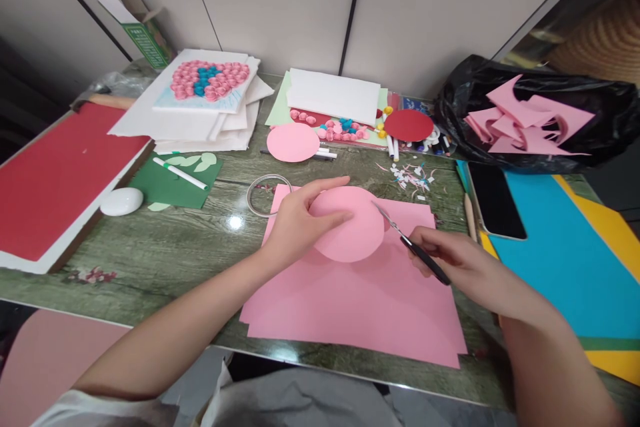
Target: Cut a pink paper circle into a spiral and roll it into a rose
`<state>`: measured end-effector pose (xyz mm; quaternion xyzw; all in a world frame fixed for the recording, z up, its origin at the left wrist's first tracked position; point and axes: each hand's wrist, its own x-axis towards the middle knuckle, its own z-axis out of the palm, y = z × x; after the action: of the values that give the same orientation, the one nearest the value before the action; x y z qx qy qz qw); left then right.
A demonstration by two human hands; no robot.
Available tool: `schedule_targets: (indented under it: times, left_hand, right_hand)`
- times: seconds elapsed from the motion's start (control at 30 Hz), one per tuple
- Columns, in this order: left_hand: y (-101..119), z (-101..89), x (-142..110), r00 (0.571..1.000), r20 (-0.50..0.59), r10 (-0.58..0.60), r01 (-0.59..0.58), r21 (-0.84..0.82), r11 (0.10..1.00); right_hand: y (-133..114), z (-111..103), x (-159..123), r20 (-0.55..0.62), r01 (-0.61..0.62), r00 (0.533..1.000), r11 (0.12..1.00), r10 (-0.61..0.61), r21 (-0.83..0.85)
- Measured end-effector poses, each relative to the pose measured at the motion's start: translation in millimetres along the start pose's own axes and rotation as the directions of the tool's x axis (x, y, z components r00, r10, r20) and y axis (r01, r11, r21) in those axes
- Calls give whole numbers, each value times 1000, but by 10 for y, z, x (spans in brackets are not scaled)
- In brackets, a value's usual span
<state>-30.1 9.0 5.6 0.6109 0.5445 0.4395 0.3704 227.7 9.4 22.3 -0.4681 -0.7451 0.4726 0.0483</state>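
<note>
My left hand (305,217) pinches a round pink paper disc (353,230) between thumb and fingers, holding it above larger pink paper sheets (350,313). In my right hand (445,253) is a pair of scissors (423,257) with black handles. Their blades point up and left and meet the disc's upper right edge. Part of the right hand's fingers is hidden behind the handles. Beside my left wrist, a thin ring (255,207) lies on the table.
A second pink disc (293,142) and a red disc (409,125) lie behind. Paper scraps (415,178) are scattered nearby. At right are a black bag (460,107) with pink offcuts (530,120), a phone (497,200) and blue paper (570,260). Paper roses (225,83) sit at left.
</note>
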Motion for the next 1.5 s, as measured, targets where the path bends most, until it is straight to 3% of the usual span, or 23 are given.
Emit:
schedule_targets:
  times: [0.4, 1.03, 1.5]
  left_hand:
    - [16, -12, 0, 1000, -30, 1, -1, 15, 1000]
    - [-7, 43, -22, 997, 78, -19, 21, -27, 999]
    - [12, 26, -21, 999, 46, -8, 8, -5, 1000]
  right_hand:
    - [-11, -8, -13, -4, -7, 1000, 1000, 7, -4]
    - [-114, 59, 39, -25, -12, 1000, 1000, 13, 15]
    - [-63, 8, 19, -6, 1, 1000, 1000, -1, -14]
